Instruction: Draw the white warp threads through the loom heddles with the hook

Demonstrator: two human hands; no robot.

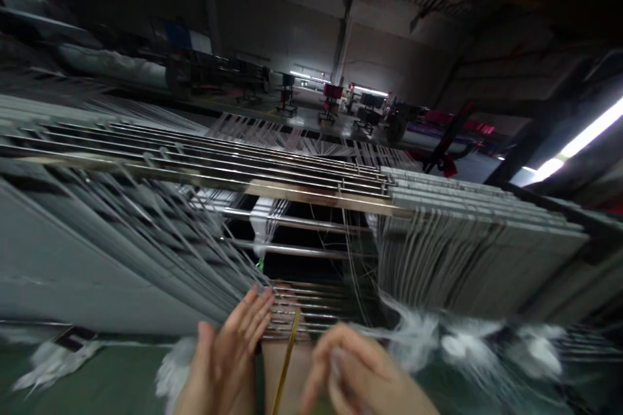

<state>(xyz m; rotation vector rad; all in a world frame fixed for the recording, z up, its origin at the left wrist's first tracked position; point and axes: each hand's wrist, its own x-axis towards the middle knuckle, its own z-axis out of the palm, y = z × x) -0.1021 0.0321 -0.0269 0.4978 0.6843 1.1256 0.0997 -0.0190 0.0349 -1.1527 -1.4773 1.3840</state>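
Head view, looking down over loom warp. Left hand open, fingers spread, fingertips at row of steel rods. Right hand narrow, fingers curled together, blurred; cannot tell if pinching anything. Thin brass strip upright between hands, just beside rods. White yarn tufts right of right hand; grey heddle frames beyond, fine threads hanging. Risk: fingers or strip catching taut threads, causing snag or breakage; loose tufts could tangle if dragged across rods.
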